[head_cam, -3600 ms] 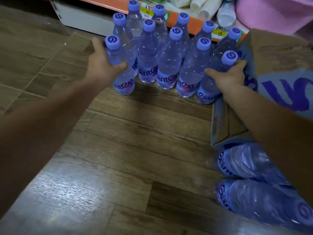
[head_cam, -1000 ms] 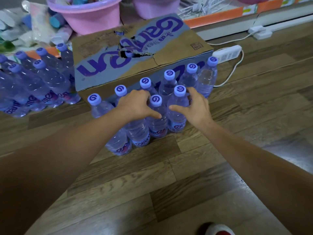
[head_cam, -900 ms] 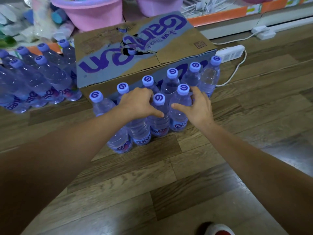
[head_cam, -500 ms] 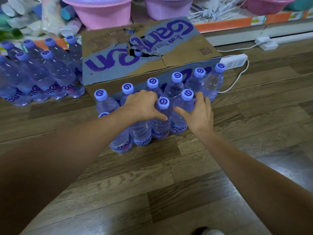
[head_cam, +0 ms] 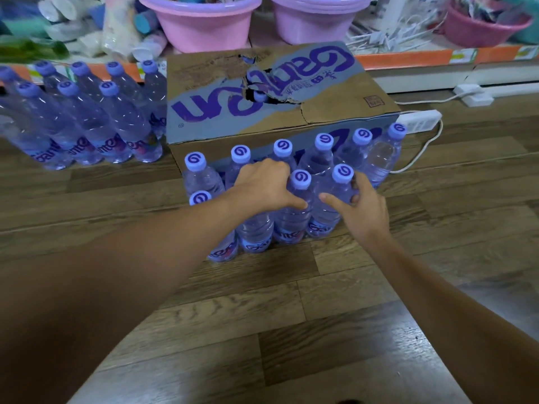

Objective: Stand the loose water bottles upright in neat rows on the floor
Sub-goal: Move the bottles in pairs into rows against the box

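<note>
Where the wooden floor [head_cam: 364, 330] meets the shelf edge, a torn cardboard box [head_cam: 271, 100] is seen, with pink basins [head_cam: 201, 21] behind it. A block of upright water bottles [head_cam: 318, 161] is ranged in two rows against the box front; another group [head_cam: 87, 123] is stood to the left. The left hand [head_cam: 262, 185] is curled over a front-row bottle top, and the right hand [head_cam: 361, 205] is wrapped round the rightmost front bottle [head_cam: 329, 205], thumb and fingers clamped on it.

The bottles [head_cam: 326, 211] are clear glossy plastic with matt plastic caps [head_cam: 300, 179], the box [head_cam: 335, 112] is matt torn cardboard, the floor [head_cam: 291, 316] is wood-grain plank with a slight sheen, and the basins [head_cam: 201, 21] are smooth plastic.
</note>
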`<action>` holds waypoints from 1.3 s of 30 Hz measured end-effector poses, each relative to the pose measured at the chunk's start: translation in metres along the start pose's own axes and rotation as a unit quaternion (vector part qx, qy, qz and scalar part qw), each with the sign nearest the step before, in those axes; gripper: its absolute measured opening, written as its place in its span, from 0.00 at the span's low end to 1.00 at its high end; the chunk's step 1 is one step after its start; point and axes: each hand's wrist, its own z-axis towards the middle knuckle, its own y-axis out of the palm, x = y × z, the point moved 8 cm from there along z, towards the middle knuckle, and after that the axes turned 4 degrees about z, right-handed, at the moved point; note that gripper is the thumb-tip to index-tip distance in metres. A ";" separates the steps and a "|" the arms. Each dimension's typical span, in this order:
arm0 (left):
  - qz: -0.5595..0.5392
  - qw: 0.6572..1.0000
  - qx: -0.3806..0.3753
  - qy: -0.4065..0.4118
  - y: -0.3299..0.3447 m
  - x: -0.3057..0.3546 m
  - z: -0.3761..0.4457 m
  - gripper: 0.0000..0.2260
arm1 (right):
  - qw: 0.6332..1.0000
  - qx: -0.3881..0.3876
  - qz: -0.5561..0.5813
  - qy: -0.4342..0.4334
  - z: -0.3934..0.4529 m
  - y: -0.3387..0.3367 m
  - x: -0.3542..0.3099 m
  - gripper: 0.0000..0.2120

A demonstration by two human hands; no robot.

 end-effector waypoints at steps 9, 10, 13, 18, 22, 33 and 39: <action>0.003 1.000 -0.015 -0.003 0.001 0.003 -0.005 0.23 | 1.000 -0.022 0.003 -0.005 0.002 0.003 -0.002 0.25; -0.001 1.000 -0.019 -0.005 0.000 0.004 -0.006 0.23 | 0.999 -0.031 0.011 -0.001 0.002 0.005 -0.001 0.25; 0.023 0.999 -0.025 0.018 -0.003 0.008 -0.011 0.21 | 0.999 -0.034 0.025 0.002 0.001 0.007 -0.003 0.31; 0.053 0.993 0.045 0.098 -0.047 -0.005 -0.020 0.27 | 0.990 0.115 0.080 -0.019 -0.002 -0.026 -0.041 0.41; 0.005 0.987 0.146 0.072 -0.112 -0.084 -0.033 0.20 | 0.983 0.088 0.090 -0.135 0.005 -0.007 -0.127 0.31; -0.251 0.903 0.165 -0.306 -0.048 -0.371 -0.094 0.09 | 0.951 -0.241 0.062 -0.182 0.035 0.235 -0.286 0.08; -0.335 0.876 0.189 -0.291 -0.044 -0.423 -0.053 0.25 | 0.961 -0.249 0.112 -0.041 0.089 0.333 -0.284 0.25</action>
